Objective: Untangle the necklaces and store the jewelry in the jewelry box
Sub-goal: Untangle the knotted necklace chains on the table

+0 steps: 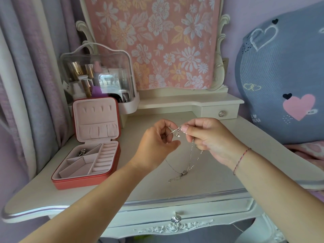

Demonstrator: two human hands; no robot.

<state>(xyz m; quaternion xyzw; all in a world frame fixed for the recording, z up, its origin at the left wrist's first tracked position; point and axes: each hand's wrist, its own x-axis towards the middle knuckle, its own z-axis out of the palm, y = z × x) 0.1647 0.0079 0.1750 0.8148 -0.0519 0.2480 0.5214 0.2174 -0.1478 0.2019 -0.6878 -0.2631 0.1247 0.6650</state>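
Here, the cream-white wooden desk (149,192) lies bare at lower centre. Tangled thin silver necklaces (190,157) trail onto it, pinched mid-frame by the left grip (156,143) and right grip (211,137). The open red square jewelry box (84,183) sits left, near the desk's edge.

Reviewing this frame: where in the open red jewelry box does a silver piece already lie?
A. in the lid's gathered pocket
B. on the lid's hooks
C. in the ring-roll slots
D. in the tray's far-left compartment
D: the small silver piece lies in the far-left compartment of the tray of the open red jewelry box with pink lining, beside the ring-roll slots rather than in them.
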